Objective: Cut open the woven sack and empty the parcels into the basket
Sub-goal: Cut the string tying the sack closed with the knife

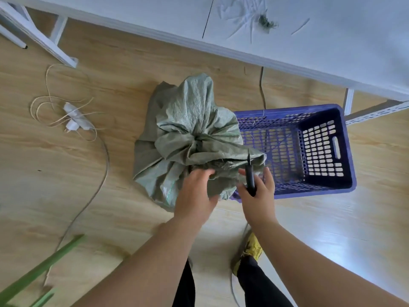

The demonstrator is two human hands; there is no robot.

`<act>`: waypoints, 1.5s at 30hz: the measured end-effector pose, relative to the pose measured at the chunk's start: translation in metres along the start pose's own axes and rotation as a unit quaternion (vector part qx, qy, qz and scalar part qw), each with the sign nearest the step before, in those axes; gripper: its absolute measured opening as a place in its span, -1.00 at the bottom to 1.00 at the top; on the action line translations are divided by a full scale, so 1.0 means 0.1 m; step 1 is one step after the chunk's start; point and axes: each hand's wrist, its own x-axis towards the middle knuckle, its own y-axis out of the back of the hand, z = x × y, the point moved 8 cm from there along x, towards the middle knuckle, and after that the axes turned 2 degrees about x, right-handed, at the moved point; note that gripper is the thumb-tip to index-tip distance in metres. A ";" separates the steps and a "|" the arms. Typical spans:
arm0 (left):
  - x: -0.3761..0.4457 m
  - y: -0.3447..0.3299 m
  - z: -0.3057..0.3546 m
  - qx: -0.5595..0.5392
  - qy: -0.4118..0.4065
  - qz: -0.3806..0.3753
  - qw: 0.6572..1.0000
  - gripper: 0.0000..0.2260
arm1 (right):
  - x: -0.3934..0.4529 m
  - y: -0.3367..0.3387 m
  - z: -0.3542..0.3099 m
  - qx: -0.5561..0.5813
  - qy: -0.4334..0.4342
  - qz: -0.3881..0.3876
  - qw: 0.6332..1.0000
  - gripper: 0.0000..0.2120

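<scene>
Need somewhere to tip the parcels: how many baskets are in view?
1: a blue perforated plastic basket on the wooden floor, right of the grey-green woven sack, which overlaps its left rim.

I have both forearms reaching forward and down, bare to the elbow. My left hand (195,191) lies palm-down, fingers curled into the woven sack (188,134). Just beside it, my right hand (257,191) grips dark scissors (250,173), blades pointing away beyond my fingertips.
</scene>
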 end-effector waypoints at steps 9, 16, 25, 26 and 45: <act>1.05 -0.45 -0.18 0.246 -0.087 0.222 0.939 -0.17 | 1.13 -0.47 -0.58 0.008 0.184 0.039 0.982 -0.75; 2.30 -0.17 -0.38 0.181 0.035 0.165 0.969 -0.50 | 1.59 -0.75 -0.52 -0.016 0.239 0.102 0.966 -0.66; 2.71 -0.01 -0.51 0.067 0.053 0.104 0.991 -0.43 | 2.18 -1.22 -0.31 0.100 0.186 0.008 0.977 -0.66; 2.66 0.07 -0.50 -0.010 0.005 0.135 0.991 -0.51 | 2.27 -1.24 -0.40 0.108 0.194 -0.003 0.975 -0.63; 2.39 -0.01 -0.89 0.114 -0.065 0.170 0.977 -0.77 | 2.00 -0.89 -0.71 -0.031 0.296 0.151 0.943 -0.74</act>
